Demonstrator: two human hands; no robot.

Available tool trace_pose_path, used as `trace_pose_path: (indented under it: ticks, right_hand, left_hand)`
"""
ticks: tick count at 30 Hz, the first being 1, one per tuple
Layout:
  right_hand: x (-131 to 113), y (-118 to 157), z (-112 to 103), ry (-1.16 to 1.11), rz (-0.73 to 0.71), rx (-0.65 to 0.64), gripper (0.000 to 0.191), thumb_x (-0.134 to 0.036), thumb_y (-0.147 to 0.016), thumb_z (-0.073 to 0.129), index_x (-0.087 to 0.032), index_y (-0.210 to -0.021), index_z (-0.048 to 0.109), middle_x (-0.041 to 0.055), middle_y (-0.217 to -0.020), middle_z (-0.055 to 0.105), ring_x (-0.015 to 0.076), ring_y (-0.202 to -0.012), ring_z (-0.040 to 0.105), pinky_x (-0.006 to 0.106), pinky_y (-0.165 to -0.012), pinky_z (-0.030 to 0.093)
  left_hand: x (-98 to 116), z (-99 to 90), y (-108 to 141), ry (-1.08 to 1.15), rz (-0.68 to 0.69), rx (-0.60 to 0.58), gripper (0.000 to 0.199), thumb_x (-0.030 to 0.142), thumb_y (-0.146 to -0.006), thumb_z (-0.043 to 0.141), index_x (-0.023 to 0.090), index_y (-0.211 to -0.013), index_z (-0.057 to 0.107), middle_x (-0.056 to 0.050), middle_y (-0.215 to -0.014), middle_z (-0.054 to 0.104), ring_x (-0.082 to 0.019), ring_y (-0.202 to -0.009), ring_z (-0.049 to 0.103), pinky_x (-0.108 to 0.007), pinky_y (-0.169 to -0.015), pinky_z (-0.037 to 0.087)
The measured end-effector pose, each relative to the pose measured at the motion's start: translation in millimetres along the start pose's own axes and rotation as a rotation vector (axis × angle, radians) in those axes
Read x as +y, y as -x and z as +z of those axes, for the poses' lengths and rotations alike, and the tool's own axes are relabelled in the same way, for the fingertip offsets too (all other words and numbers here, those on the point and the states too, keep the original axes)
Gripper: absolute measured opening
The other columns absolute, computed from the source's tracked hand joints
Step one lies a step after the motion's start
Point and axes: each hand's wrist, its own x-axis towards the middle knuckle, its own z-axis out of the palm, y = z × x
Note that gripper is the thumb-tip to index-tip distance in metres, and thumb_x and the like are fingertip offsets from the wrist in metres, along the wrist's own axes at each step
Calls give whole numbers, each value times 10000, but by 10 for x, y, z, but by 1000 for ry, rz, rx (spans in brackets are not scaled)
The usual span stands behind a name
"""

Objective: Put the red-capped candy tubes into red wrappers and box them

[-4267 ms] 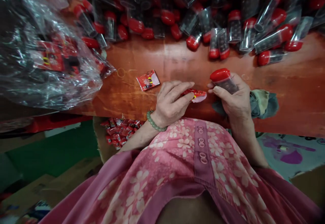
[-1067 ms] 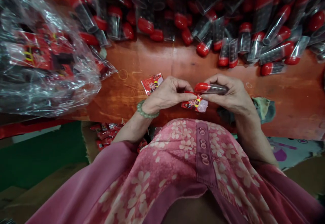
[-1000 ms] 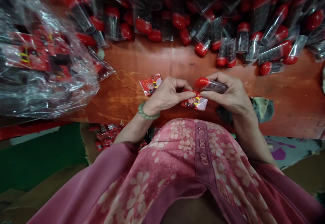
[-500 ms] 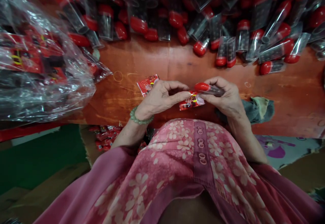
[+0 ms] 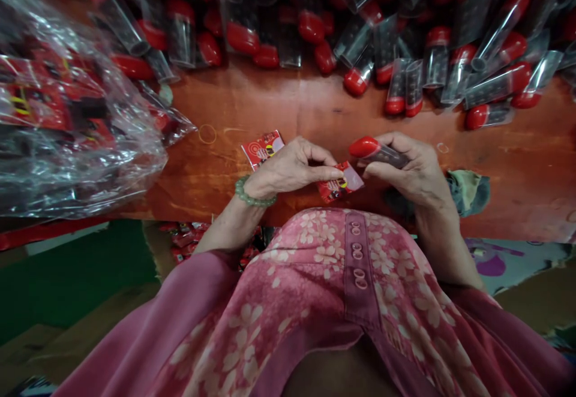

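Note:
My left hand [image 5: 290, 170] pinches a small red foil sachet [image 5: 338, 182] between thumb and fingers, and a green bead bracelet [image 5: 254, 192] circles that wrist. My right hand [image 5: 411, 169] grips a transparent tube with a red cap [image 5: 378, 151], which lies almost level with its cap pointing left. The tube's cap sits just above the sachet, with the two apparently apart. Another flat red sachet [image 5: 263, 149] lies on the wooden table [image 5: 288, 97] just beyond my left hand.
Several capped tubes [image 5: 432, 55] lie heaped along the table's far side. A crumpled plastic bag of red sachets [image 5: 76, 115] fills the left. Thin rubber bands [image 5: 207, 134] lie on the table, a grey-green cloth [image 5: 468, 192] sits right, and a box of sachets [image 5: 184, 238] stands below.
Since the earlier frames, my hands have come together. The tube has swung from steep to nearly level, and the sachet now sits in my left hand's pinch, tilted slightly differently.

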Motion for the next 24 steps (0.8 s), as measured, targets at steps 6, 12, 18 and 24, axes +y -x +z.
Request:
trace_pose_path:
  ticks: [6, 12, 18, 24]
  right_hand:
    - [-71, 180, -160, 7, 32, 42, 219, -441, -823, 782, -232, -883, 756, -39, -603, 625, 100, -515, 542, 220, -464, 420]
    - [-152, 278, -175, 55, 88, -18, 202, -433, -806, 807, -253, -877, 752, -44, -628, 624, 98, -499, 512, 227, -435, 388]
    - [-159, 300, -139, 103, 133, -121, 206, -437, -825, 789, -246, -894, 754, -49, -638, 619, 101, -531, 519, 244, -509, 426]
    - [-217, 320, -144, 122, 229, -132, 218, -429, -846, 757, -223, -919, 749, -39, -651, 628, 108, -549, 540, 248, -529, 442]
  left_hand:
    - [-51, 53, 52, -124, 117, 13, 387, 469, -871, 697, 144, -673, 762, -44, -640, 686, -119, -579, 567, -234, -588, 443]
    - [-80, 104, 123, -159, 209, 39, 282, 440, -892, 693, 196, -824, 817, -75, -830, 774, -178, -749, 685, -277, -731, 501]
    - [-92, 139, 178, -372, 365, 89, 233, 370, -944, 636, 221, -948, 815, -76, -936, 799, -187, -840, 708, -302, -817, 504]
    - [-223, 191, 218, -835, 574, 247, 277, 353, -1005, 552, 162, -1003, 753, -75, -882, 772, -171, -784, 659, -317, -742, 457]
